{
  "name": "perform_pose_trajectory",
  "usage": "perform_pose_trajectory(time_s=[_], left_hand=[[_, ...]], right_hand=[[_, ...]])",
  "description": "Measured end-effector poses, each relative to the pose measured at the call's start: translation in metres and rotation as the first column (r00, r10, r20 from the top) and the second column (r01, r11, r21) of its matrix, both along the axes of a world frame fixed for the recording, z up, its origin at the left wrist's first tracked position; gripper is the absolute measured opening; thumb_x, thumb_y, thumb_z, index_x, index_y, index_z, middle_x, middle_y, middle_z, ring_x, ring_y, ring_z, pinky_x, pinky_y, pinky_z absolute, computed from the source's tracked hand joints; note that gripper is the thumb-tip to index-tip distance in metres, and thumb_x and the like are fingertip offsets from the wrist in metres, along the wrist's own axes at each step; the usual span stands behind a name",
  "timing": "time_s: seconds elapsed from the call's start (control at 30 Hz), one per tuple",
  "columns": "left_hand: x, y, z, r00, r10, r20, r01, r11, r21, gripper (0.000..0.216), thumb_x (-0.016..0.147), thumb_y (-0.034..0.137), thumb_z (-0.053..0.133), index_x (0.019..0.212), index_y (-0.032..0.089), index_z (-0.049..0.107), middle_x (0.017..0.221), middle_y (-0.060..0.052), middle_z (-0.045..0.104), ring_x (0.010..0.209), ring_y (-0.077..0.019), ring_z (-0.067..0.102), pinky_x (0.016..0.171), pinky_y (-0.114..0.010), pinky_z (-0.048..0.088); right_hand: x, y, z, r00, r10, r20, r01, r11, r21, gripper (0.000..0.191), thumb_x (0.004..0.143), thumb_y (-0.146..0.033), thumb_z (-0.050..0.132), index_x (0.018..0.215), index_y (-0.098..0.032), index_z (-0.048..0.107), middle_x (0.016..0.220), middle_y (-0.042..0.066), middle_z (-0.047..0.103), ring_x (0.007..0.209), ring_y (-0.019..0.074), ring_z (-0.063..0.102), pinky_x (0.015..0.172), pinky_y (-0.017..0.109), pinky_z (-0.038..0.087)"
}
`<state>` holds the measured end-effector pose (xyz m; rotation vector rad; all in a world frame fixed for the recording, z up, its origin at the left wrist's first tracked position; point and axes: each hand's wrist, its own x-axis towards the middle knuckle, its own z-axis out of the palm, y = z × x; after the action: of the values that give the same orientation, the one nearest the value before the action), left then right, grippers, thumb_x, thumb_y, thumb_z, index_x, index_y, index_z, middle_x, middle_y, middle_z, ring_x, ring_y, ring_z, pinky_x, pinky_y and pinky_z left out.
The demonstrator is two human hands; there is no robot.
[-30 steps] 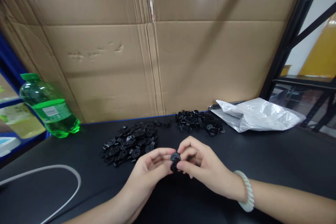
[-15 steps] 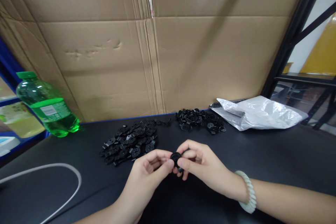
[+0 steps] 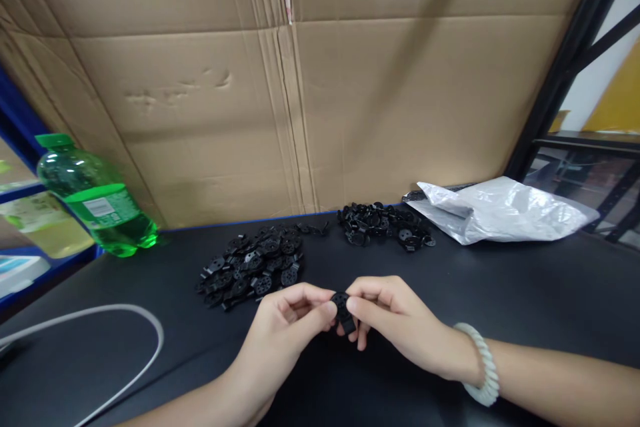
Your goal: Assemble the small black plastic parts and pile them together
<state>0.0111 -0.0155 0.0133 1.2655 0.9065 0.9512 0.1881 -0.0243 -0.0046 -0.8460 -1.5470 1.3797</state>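
Note:
My left hand [image 3: 287, 327] and my right hand [image 3: 387, 320] meet over the black table [image 3: 525, 293], both pinching one small black round plastic part [image 3: 343, 307] between thumb and fingers. The part has holes in its face and a tab below. My right wrist wears a pale bead bracelet [image 3: 483, 363]. Behind my left hand lies a pile of similar black parts [image 3: 255, 267]. A second pile of black parts [image 3: 383, 225] lies farther back, right of centre.
A crumpled clear plastic bag [image 3: 500, 210] lies at the back right. A green bottle [image 3: 97, 207] leans at the left edge. A white cable [image 3: 125, 320] loops across the near left. A cardboard wall [image 3: 300, 93] closes off the back; black shelf posts [image 3: 565, 67] stand on the right.
Both hands have stayed together on the small part, turning it slightly between the fingers. The view has tilted down a little, so everything sits a bit higher or shifted.

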Motion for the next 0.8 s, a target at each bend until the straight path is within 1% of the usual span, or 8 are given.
perform_pose_trajectory(time_s=[0.3,0.4,0.47,0.5,0.57,0.63,0.7,0.8], left_hand=[[0.0,-0.006,0.001,1.0,-0.027,-0.013,0.027,1.0,-0.002,0.009,0.073,0.02,0.073,0.08,0.017,0.077,0.066,-0.001,0.071,0.066,-0.014,0.061,0.065,-0.022,0.048],[-0.005,0.002,0.008,0.994,0.008,-0.112,0.004,0.995,0.102,0.011,0.071,0.023,0.072,0.08,0.017,0.076,0.07,-0.003,0.072,0.068,-0.017,0.063,0.067,-0.025,0.049],[-0.014,0.014,0.02,0.967,0.057,-0.248,0.011,0.965,0.263,0.013,0.072,0.025,0.07,0.08,0.017,0.076,0.075,-0.004,0.073,0.072,-0.0195,0.065,0.068,-0.027,0.049],[-0.021,0.021,0.028,0.937,0.111,-0.331,0.018,0.931,0.364,0.014,0.073,0.027,0.068,0.081,0.017,0.076,0.078,-0.005,0.074,0.075,-0.0208,0.065,0.07,-0.027,0.049],[-0.038,0.039,0.046,0.836,0.272,-0.477,0.054,0.824,0.564,0.019,0.076,0.03,0.063,0.083,0.018,0.075,0.087,-0.006,0.075,0.083,-0.0224,0.066,0.075,-0.029,0.048],[-0.057,0.058,0.062,0.647,0.498,-0.578,0.045,0.731,0.681,0.025,0.079,0.034,0.058,0.088,0.019,0.074,0.093,-0.006,0.075,0.086,-0.0227,0.065,0.08,-0.03,0.046],[-0.076,0.076,0.073,0.562,0.525,-0.64,0.053,0.749,0.66,0.023,0.074,0.033,0.059,0.083,0.019,0.075,0.084,-0.006,0.076,0.077,-0.0237,0.065,0.074,-0.032,0.046],[-0.094,0.095,0.074,0.487,0.493,-0.721,0.082,0.796,0.599,0.016,0.067,0.03,0.063,0.071,0.021,0.077,0.068,-0.004,0.076,0.07,-0.0246,0.066,0.071,-0.033,0.046]], right_hand=[[-0.001,-0.002,-0.001,0.998,0.013,-0.057,-0.013,1.0,0.009,0.028,0.088,-0.035,0.057,0.076,-0.01,0.06,0.073,0.005,0.063,0.062,0.0114,0.059,0.058,0.025,0.052],[0.001,0.0,-0.003,0.997,0.052,-0.057,-0.053,0.999,-0.012,0.028,0.088,-0.038,0.058,0.082,-0.011,0.061,0.074,0.004,0.061,0.064,0.0121,0.059,0.058,0.025,0.052],[0.003,0.002,-0.005,0.997,0.064,-0.038,-0.065,0.998,-0.015,0.028,0.088,-0.038,0.057,0.087,-0.011,0.062,0.077,0.004,0.061,0.066,0.0119,0.059,0.061,0.025,0.051],[0.003,0.003,-0.005,0.998,0.057,-0.027,-0.058,0.998,-0.02,0.028,0.089,-0.038,0.056,0.088,-0.011,0.063,0.078,0.005,0.062,0.066,0.0117,0.059,0.062,0.025,0.05],[0.004,0.004,-0.006,0.999,0.035,-0.015,-0.036,0.998,-0.049,0.028,0.091,-0.037,0.053,0.088,-0.011,0.063,0.078,0.005,0.062,0.066,0.0117,0.059,0.063,0.025,0.049],[0.005,0.005,-0.007,0.999,0.031,-0.021,-0.033,0.996,-0.088,0.029,0.091,-0.037,0.052,0.086,-0.011,0.064,0.076,0.005,0.062,0.065,0.0119,0.058,0.063,0.026,0.048],[0.006,0.005,-0.008,0.998,0.044,-0.037,-0.048,0.993,-0.109,0.03,0.091,-0.037,0.052,0.083,-0.011,0.064,0.075,0.005,0.062,0.066,0.0125,0.058,0.063,0.026,0.047],[0.007,0.004,-0.008,0.997,0.067,-0.045,-0.072,0.991,-0.11,0.032,0.091,-0.038,0.052,0.081,-0.011,0.065,0.074,0.005,0.061,0.066,0.013,0.057,0.063,0.026,0.047]])
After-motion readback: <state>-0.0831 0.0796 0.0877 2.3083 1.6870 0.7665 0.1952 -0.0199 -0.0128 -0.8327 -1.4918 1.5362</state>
